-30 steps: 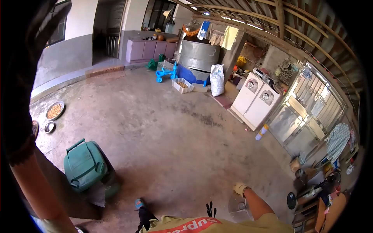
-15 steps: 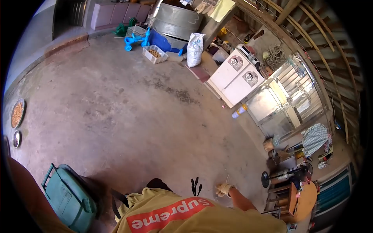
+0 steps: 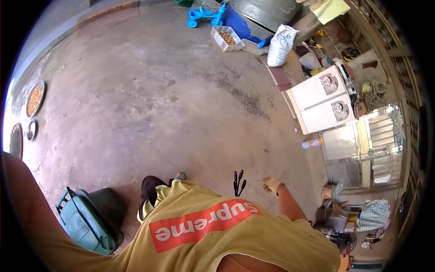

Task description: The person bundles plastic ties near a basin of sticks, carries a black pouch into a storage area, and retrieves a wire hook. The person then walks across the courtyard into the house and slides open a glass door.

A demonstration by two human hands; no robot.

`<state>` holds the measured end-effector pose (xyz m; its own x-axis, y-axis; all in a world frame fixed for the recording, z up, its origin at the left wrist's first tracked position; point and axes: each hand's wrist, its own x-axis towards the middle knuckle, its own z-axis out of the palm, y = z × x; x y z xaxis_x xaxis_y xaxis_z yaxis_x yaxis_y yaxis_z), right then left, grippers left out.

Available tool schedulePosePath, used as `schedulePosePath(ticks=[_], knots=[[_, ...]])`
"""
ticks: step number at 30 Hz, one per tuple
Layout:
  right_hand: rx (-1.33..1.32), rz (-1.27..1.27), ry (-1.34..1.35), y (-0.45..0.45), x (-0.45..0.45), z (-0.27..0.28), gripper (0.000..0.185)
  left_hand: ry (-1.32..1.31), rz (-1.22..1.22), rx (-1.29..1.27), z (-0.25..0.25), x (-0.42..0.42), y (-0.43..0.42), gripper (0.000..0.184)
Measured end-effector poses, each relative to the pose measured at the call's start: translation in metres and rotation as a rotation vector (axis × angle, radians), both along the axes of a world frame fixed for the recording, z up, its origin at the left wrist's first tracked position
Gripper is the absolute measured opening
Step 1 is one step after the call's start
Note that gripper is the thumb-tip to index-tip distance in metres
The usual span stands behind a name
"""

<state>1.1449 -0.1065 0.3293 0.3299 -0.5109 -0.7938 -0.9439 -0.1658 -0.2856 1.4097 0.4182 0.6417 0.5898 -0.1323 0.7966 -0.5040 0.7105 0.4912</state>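
The person's right hand [image 3: 273, 185], in a pale cream glove, hung low over the floor at the near right, its fingers loosely bent. It was too small in view to tell exactly how far open it was, or whether it had hold of anything. The nearest thing was a bunch of thin black cord ends with stubby tips [image 3: 238, 182], just left of the hand and apart from it, sticking out beyond the tan-yellow shirt with a red lettered panel [image 3: 206, 225]. The bare left arm [image 3: 20, 195] stretched along the near left edge; its hand was out of view, so its state could not be told. Beside that arm stood a green plastic bin with a handled lid [image 3: 86, 224], its near part hidden by the arm and sleeve. The shirt front, a foot in a bluish slipper [image 3: 181, 176] and some dark cloth [image 3: 151, 190] came between the bin and the cord ends. Grey concrete floor [image 3: 149, 113] spread beyond. To the right of the hand and farther off lay a purple-and-yellow cylinder [image 3: 312, 143], near a white two-door cabinet with arched pictures [image 3: 319, 100] and a pale metal door [image 3: 340, 145]. At the far side were a white sack with blue print [image 3: 281, 47], a clear plastic tub of round brown items [image 3: 218, 41] and a bright blue ride-on toy [image 3: 206, 16]. At the far left, a round tray of orange-brown pieces [image 3: 44, 94] lay beside a smaller bowl [image 3: 36, 129].
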Motion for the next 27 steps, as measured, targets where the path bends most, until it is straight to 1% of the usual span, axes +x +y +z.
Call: schedulePosePath(ticks=[1,3,4,6,7,9,10,12,13,14,15,16,17,18,19,21,25,27], knots=[[0.018,0.029,-0.060,-0.012,0.036,0.003,0.021,0.010,0.033,0.005,0.001,0.013,0.003,0.053],[0.079,0.113,-0.030,-0.044,0.106,0.005,0.025,0.020,0.098,0.021,0.000,0.042,0.007,0.052],[0.092,0.137,-0.032,-0.039,0.138,0.013,0.025,0.030,0.129,0.029,-0.001,0.057,0.012,0.052],[-0.043,0.219,-0.195,-0.026,0.203,0.033,0.025,0.030,0.180,0.041,-0.002,0.096,0.020,0.051],[-0.037,0.235,-0.214,-0.023,0.231,0.033,0.025,0.023,0.198,0.042,-0.003,0.116,0.024,0.051],[0.018,0.212,-0.250,-0.021,0.274,0.034,0.024,0.005,0.219,0.038,-0.003,0.161,0.030,0.050],[-0.068,0.241,-0.257,-0.010,0.290,0.037,0.023,-0.002,0.218,0.033,-0.002,0.187,0.033,0.050],[-0.046,0.228,-0.224,-0.028,0.307,0.013,0.021,-0.010,0.231,0.033,0.005,0.242,0.036,0.049],[-0.006,0.279,-0.217,-0.023,0.315,0.016,0.020,-0.023,0.239,0.039,0.011,0.268,0.036,0.049],[0.036,0.136,-0.181,-0.021,0.322,0.013,0.019,-0.042,0.253,0.046,0.018,0.291,0.033,0.049],[0.010,0.166,-0.151,-0.021,0.331,0.010,0.020,-0.066,0.268,0.045,0.023,0.312,0.030,0.048],[0.034,0.119,-0.095,-0.018,0.347,0.017,0.023,-0.088,0.276,0.038,0.029,0.334,0.025,0.048],[-0.003,0.107,-0.089,-0.014,0.359,0.022,0.026,-0.106,0.277,0.024,0.036,0.357,0.019,0.048],[0.072,-0.064,-0.099,0.001,0.378,0.040,0.014,-0.121,0.269,0.014,0.041,0.379,0.011,0.047],[0.057,-0.089,-0.096,-0.005,0.386,0.042,0.014,-0.133,0.258,0.008,0.047,0.403,0.002,0.047],[0.067,-0.067,-0.051,-0.016,0.406,0.031,0.032,-0.178,0.233,0.003,0.059,0.444,-0.015,0.046],[0.011,-0.032,-0.193,-0.043,0.468,0.033,0.031,-0.258,0.225,0.002,0.080,0.515,-0.050,0.045],[0.082,-0.023,-0.250,-0.079,0.518,0.026,0.032,-0.296,0.243,0.006,0.096,0.546,-0.066,0.045]])
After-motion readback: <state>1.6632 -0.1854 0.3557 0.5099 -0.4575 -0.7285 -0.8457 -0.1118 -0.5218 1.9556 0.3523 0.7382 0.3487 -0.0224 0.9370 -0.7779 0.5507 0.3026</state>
